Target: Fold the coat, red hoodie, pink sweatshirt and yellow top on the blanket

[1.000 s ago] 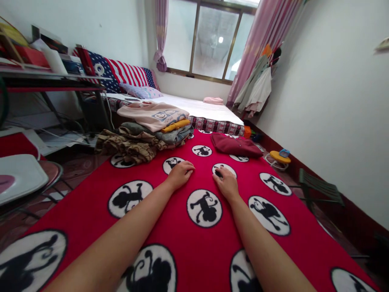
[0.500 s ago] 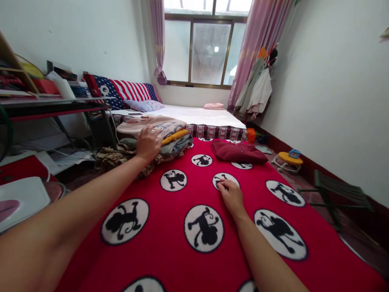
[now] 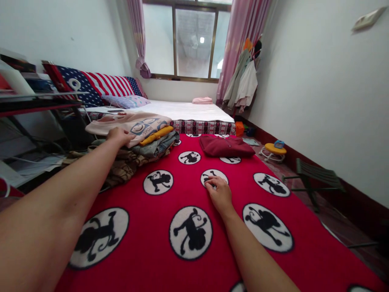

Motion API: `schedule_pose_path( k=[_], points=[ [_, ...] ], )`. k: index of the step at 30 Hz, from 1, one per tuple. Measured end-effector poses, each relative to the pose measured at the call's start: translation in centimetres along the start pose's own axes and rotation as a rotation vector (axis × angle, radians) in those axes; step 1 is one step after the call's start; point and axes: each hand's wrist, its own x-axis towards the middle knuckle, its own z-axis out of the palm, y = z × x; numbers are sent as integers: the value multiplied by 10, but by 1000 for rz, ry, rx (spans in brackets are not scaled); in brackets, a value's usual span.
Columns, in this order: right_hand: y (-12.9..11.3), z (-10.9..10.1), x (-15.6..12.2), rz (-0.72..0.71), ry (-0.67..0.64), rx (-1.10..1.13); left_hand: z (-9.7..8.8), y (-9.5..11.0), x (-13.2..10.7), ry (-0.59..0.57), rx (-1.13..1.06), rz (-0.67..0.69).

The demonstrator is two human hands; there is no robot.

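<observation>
My left hand (image 3: 120, 136) reaches out to the left onto a pile of clothes (image 3: 142, 148), fingers closed on the near edge of the beige smiley-print garment (image 3: 136, 123) that lies on top. Under it are a yellow piece (image 3: 156, 136), grey jeans and a camouflage garment (image 3: 123, 168). My right hand (image 3: 219, 192) rests palm down on the red blanket (image 3: 188, 194) with black monkey figures in white circles, its fingers curled loosely on a circle, holding nothing. A folded dark red garment (image 3: 226, 146) lies on the blanket further back.
A bed with a white sheet (image 3: 185, 110), a flag-print cushion (image 3: 91, 85) and a pink folded item (image 3: 202, 100) stands under the window. A desk with shelves (image 3: 33, 101) is at the left. A green folding stool (image 3: 313, 176) and a small yellow stool (image 3: 273, 149) stand along the right wall.
My left hand left the blanket, swung left to the clothes pile and slid along the beige garment. The right hand stayed on the blanket. The view turned slightly to the left.
</observation>
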Motion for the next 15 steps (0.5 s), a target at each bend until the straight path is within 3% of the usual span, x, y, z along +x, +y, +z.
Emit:
schedule_pose_path(
  k=[3, 6, 11, 15],
  points=[
    [-1, 0, 0, 2, -1, -13, -2, 2, -7, 26, 68, -218],
    [-2, 1, 0, -2, 4, -30, -7, 13, -15, 40, 102, -293],
    [-2, 1, 1, -25, 8, -41, -31, 55, -15, 102, 142, -254],
    [0, 2, 2, -38, 17, -29, -60, 109, -3, 138, 173, -73]
  ],
)
